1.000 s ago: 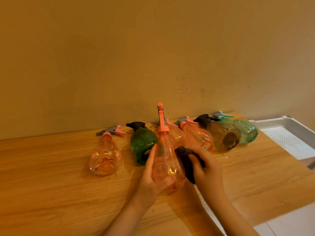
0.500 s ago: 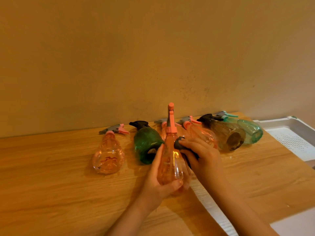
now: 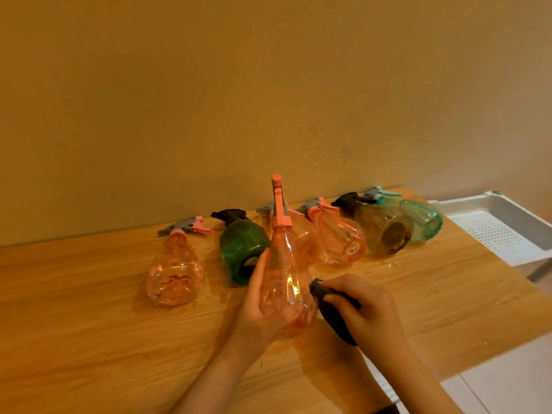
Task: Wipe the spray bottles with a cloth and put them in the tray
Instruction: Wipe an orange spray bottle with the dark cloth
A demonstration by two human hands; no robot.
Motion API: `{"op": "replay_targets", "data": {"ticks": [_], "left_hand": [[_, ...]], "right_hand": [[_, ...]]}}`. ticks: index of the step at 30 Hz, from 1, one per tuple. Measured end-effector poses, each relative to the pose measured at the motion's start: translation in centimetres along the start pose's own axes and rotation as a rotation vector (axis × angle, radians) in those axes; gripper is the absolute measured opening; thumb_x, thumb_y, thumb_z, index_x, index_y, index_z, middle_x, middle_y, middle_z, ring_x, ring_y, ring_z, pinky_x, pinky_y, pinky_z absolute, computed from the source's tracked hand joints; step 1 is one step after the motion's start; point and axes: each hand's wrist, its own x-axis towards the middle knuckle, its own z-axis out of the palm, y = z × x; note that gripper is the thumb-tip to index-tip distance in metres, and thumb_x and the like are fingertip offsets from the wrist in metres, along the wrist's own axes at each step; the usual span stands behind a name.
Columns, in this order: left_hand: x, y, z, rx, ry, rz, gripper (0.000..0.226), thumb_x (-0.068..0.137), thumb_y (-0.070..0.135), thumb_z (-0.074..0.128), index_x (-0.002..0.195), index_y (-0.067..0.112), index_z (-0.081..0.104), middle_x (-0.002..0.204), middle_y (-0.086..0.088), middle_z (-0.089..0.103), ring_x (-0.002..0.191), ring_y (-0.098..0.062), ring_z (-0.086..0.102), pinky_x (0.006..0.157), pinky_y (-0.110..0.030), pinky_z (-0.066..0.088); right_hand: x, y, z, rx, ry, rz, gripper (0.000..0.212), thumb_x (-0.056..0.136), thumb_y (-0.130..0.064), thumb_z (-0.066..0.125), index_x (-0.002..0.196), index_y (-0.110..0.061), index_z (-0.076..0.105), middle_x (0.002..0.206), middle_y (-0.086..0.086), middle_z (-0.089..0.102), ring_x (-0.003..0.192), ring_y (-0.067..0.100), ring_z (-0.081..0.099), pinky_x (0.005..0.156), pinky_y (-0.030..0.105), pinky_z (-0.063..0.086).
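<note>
Item in hand: one pink spray bottle [image 3: 283, 273], clear plastic with a pink trigger head, held nearly upright at centre frame, nozzle toward the top; my left hand [image 3: 263, 306] wraps its lower body, thumb up the left side, fingers curled under the base. My right hand [image 3: 367, 306], just right of it, pinches a dark cloth [image 3: 334, 318] bunched in the fingers, its tip at the bottle's lower right side; whether cloth and bottle touch I cannot tell. Lying on the wooden surface [image 3: 89, 324] in a row along the wall, left to right: a pink bottle with grey-and-pink trigger [image 3: 176, 273]; a green bottle with black trigger [image 3: 242, 249]; a pink bottle partly hidden behind the held one [image 3: 307, 243]; a further pink bottle [image 3: 340, 240]; a brown bottle with black trigger [image 3: 385, 231]; a teal bottle with teal trigger [image 3: 424, 219] at the far end, touching the brown one. White perforated tray [image 3: 507, 231] at the right edge of the frame, beside the surface; no bottles visible in it. No brand, label or legible writing can be made out on any bottle.
</note>
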Motion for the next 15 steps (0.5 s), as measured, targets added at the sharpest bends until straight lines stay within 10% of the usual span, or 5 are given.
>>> {"op": "replay_targets", "data": {"ticks": [5,15], "left_hand": [[0.0,0.1,0.0,-0.003,-0.013,0.006,0.086,0.054,0.033,0.078,0.128,0.048,0.037,0.129,0.008,0.057,0.112,-0.006,0.061,0.081,-0.024,0.054],[0.1,-0.3,-0.1,0.006,0.021,0.021,0.091,0.053,0.032,0.079,0.131,0.046,0.035,0.119,0.013,0.063,0.112,-0.011,0.062,0.085,-0.030,0.054]], "right_hand": [[0.5,0.3,-0.4,0.172,0.029,0.153,0.016,0.069,-0.033,0.061,0.075,-0.045,0.068,0.081,-0.025,0.067,0.080,-0.005,0.062,0.070,0.005,0.042],[2.0,-0.1,1.3,0.022,0.122,0.015,0.022,0.077,-0.029,0.053,0.094,-0.028,0.066,0.083,-0.019,0.067,0.082,-0.006,0.061,0.071,0.005,0.043]]}}
